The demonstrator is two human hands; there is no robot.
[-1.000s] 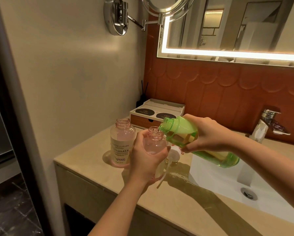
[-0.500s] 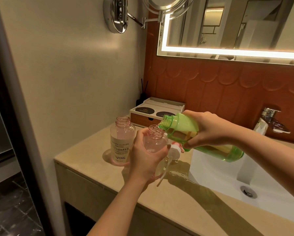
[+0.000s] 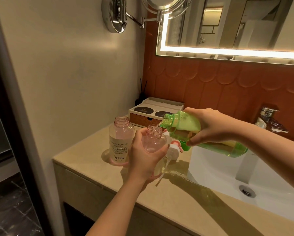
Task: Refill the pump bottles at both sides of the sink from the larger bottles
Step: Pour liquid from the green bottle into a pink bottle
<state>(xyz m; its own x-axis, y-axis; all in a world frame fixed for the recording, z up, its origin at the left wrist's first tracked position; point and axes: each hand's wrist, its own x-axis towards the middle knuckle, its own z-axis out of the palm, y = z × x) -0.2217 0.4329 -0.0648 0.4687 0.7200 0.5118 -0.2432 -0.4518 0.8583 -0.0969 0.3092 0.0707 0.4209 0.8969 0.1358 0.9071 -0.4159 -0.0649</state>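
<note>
Hands both closed: left hand grips pink pump bottle, right hand tilts green bottle into it.

Two pink pump bottles are standing open-necked; one green refill bottle is pouring. One detached pump head is lying on the surface. Two hands are gripping; one tap, one drawer box, two mirrors are showing.

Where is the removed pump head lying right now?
In the head view, the pump head lies on the counter left of the sink, just behind the pink bottle held in the left hand.
</note>
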